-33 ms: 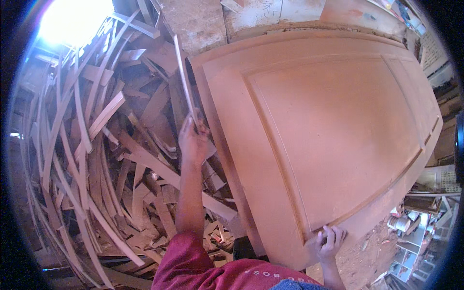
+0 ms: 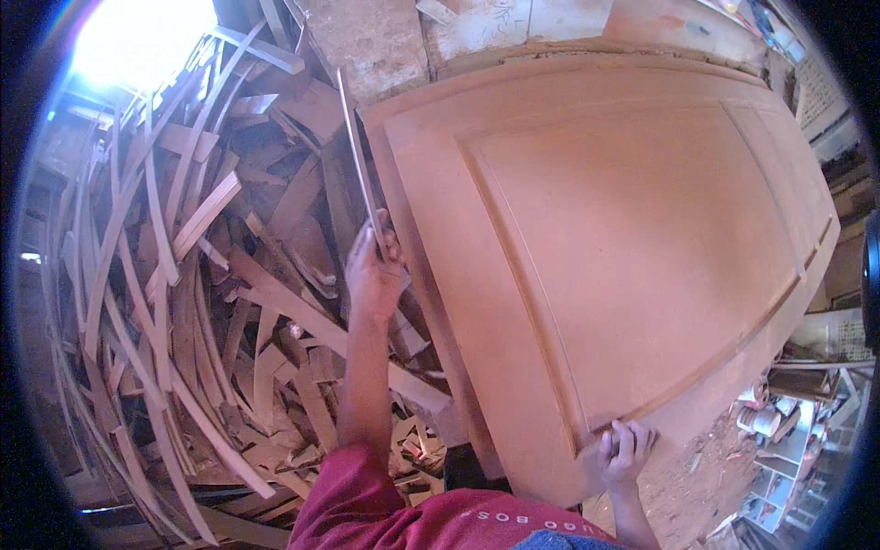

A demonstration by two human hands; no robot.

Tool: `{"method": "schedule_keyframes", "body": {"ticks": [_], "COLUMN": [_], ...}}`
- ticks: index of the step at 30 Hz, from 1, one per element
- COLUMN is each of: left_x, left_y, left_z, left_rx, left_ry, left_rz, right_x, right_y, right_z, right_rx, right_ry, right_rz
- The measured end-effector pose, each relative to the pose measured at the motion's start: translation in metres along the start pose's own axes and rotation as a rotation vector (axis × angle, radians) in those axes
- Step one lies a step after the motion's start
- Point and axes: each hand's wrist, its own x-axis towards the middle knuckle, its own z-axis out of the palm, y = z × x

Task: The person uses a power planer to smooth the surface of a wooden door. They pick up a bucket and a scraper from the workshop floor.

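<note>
My left hand [image 2: 374, 266] is closed around the lower end of a thin, pale wooden strip [image 2: 356, 151], which points up and away along the left edge of a large panelled wooden door [image 2: 632, 247]. The door is reddish brown, with raised moulding framing its middle panel. At the door's near right side, my right hand [image 2: 625, 454] rests on the surface by the moulding's near corner. Its fingers are curled and drawn together; whatever lies under them, if anything, is hidden.
A heap of wooden offcuts and long strips [image 2: 183, 302] fills the left side. Brickwork [image 2: 367, 46] and light boards stand beyond the door. On the right are dusty ground [image 2: 701, 472], a white tub [image 2: 761, 422] and cluttered shelves [image 2: 786, 472].
My left hand has shifted slightly right and down with the strip, which now shows a narrower face. My right hand stays at about the same spot, its fingers a little lower.
</note>
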Motion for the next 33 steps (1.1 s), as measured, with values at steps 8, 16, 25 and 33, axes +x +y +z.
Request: {"method": "schedule_keyframes", "body": {"ticks": [8,16,25,33], "left_x": [-0.166,-0.223,-0.173,-0.169], "left_y": [-0.055,-0.125,-0.241,-0.248], "left_z": [0.141,0.267,0.277,0.281], "left_rx": [0.199,0.568,1.624,1.823], "left_ry": [0.05,-0.196,-0.236,-0.127], "left_rz": [-0.105,-0.129,0.489,0.549], "right_x": [0.061,0.148,0.152,0.268], "right_y": [-0.032,0.013,0.209,0.303], "right_z": [-0.024,-0.061,-0.043,-0.034], "right_rx": [0.837,1.265,1.352,1.353], "right_ry": [-0.123,-0.077,0.049,0.0], "right_rz": [0.149,0.246,0.468,0.494]}}
